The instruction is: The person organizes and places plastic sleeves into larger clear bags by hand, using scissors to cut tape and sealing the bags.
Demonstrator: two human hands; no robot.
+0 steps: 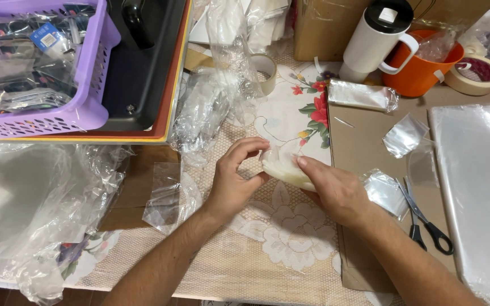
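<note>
Both hands pinched a pale pad point(286, 169) at table centre.

Left hand point(235, 180) and right hand point(336, 190) closed on its ends, likely steadying it; scissors point(423, 218) at 4 o'clock, basket point(89, 85) at 10.

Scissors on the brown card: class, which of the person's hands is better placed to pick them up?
The right hand: the scissors lie just beside it, while the left hand sits across the pale packet.
</note>
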